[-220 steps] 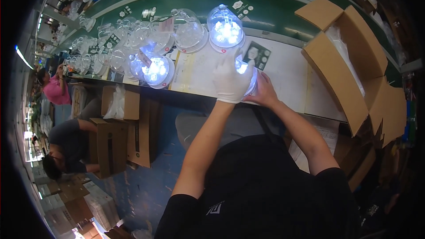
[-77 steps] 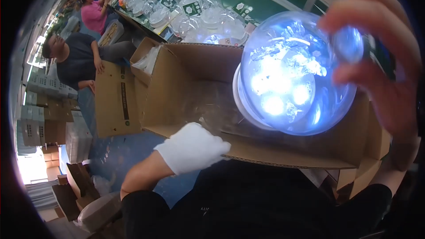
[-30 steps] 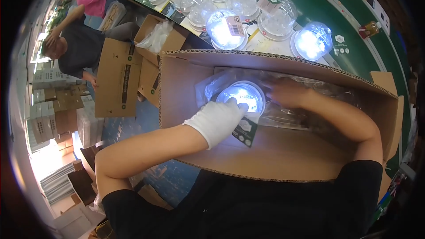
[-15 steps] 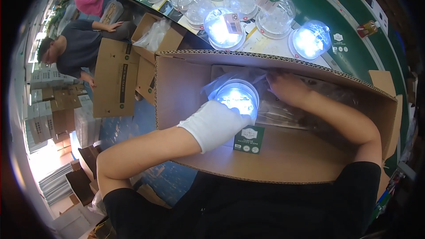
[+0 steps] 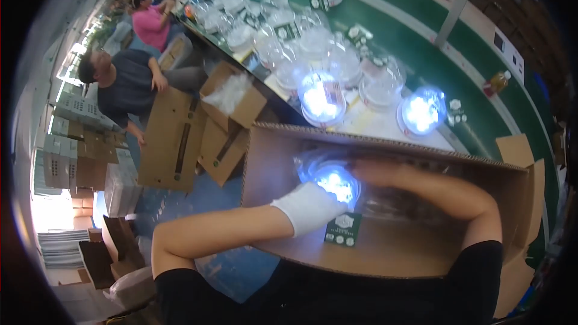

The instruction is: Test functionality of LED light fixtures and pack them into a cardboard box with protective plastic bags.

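Note:
My left hand (image 5: 313,207), in a white glove, is closed on a clear dome light (image 5: 337,183) that glows bluish white. It holds the light inside a large open cardboard box (image 5: 385,259). Clear plastic film (image 5: 310,159) shows around the far side of the light. A dark green card (image 5: 343,230) hangs at its near edge. Just right of the light is my bare right hand (image 5: 376,173), smeared by motion, so its fingers cannot be made out. More clear plastic lies in the box under my right forearm.
Beyond the box, a green workbench (image 5: 385,36) carries several clear domes, two of them lit (image 5: 322,99) (image 5: 421,111). A bottle (image 5: 497,83) stands at the far right. On the left, a seated person (image 5: 129,78) touches a cardboard box (image 5: 171,138); another person (image 5: 150,24) sits farther back.
The view has tilted up, so box and bench sit lower in the picture. My right hand has moved closer to the light and blurred. My left hand still grips the light.

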Tool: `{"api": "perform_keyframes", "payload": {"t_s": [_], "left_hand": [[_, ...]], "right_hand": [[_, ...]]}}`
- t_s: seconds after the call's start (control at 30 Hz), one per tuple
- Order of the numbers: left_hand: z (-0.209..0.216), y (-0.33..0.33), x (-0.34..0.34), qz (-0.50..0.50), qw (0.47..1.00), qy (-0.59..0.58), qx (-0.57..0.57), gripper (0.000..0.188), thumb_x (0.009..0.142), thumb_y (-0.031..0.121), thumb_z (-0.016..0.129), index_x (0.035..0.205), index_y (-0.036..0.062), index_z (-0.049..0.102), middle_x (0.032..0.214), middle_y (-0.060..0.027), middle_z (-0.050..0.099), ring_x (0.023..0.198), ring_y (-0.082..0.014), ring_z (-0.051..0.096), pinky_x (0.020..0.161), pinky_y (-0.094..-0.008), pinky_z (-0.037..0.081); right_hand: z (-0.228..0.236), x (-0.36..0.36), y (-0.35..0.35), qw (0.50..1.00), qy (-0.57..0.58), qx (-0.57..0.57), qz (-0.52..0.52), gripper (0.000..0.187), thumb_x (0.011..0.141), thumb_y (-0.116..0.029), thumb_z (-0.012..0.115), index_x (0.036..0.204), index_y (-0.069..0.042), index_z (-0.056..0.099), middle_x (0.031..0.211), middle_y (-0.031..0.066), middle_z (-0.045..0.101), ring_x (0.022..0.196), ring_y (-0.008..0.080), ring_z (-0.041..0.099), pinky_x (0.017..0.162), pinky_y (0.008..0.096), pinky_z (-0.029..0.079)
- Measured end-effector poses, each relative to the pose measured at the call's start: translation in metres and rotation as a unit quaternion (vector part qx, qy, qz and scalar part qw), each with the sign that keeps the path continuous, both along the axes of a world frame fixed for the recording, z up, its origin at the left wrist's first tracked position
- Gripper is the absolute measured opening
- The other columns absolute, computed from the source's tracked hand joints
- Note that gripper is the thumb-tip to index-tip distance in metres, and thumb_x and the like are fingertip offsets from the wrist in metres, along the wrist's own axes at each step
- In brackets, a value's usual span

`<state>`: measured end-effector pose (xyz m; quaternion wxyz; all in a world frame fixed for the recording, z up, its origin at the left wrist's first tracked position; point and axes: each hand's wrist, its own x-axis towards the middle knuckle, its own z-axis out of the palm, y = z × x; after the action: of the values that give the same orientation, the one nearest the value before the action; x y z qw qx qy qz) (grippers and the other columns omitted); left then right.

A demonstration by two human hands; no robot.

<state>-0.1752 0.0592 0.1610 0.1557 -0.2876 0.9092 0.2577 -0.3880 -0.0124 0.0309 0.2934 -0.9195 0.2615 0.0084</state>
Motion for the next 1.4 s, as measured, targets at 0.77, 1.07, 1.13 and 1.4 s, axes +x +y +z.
{"api": "perform_keyframes", "payload": {"t_s": [0.77, 1.07, 1.13, 1.4], "left_hand": [[-0.005, -0.001, -0.001, -0.049, 0.997, -0.055, -0.008, 0.03, 0.093, 0.012, 0.054, 0.121, 0.0119, 0.064, 0.098, -0.0179, 0.071, 0.087, -0.0374, 0.073, 0.075, -0.0481, 0.059], [0.011, -0.006, 0.005, 0.06, 0.996, -0.051, -0.034, 0.025, 0.09, 0.01, 0.06, 0.113, 0.0085, 0.07, 0.099, -0.0201, 0.074, 0.089, -0.0392, 0.074, 0.08, -0.0486, 0.059], [0.026, -0.017, 0.002, 0.078, 0.995, -0.019, -0.065, 0.028, 0.09, 0.01, 0.056, 0.115, 0.0086, 0.068, 0.096, -0.0211, 0.073, 0.087, -0.0404, 0.073, 0.078, -0.0507, 0.058], [0.022, -0.042, 0.014, 0.212, 0.973, -0.024, -0.085, 0.03, 0.09, 0.024, 0.061, 0.115, 0.0077, 0.065, 0.092, -0.0236, 0.071, 0.088, -0.0433, 0.069, 0.083, -0.0528, 0.055]], "right_hand": [[0.042, -0.02, 0.019, 0.955, -0.133, -0.264, -0.008, 0.03, 0.088, -0.014, 0.061, 0.115, 0.0, 0.06, 0.097, 0.0185, 0.069, 0.084, 0.0291, 0.074, 0.062, 0.0394, 0.061], [0.079, -0.03, 0.056, 0.959, 0.212, 0.128, 0.137, 0.019, 0.088, -0.011, 0.06, 0.082, 0.001, 0.073, 0.083, 0.0228, 0.072, 0.094, 0.0411, 0.073, 0.078, 0.0478, 0.06], [0.003, -0.04, 0.057, 0.942, 0.242, 0.159, 0.171, 0.022, 0.092, -0.016, 0.058, 0.097, 0.001, 0.071, 0.094, 0.0232, 0.072, 0.096, 0.0431, 0.071, 0.085, 0.0512, 0.057], [-0.053, -0.045, 0.073, 0.965, 0.144, 0.212, 0.06, 0.038, 0.096, -0.026, 0.06, 0.126, -0.005, 0.055, 0.115, 0.026, 0.066, 0.099, 0.0441, 0.067, 0.081, 0.0528, 0.055]]}}
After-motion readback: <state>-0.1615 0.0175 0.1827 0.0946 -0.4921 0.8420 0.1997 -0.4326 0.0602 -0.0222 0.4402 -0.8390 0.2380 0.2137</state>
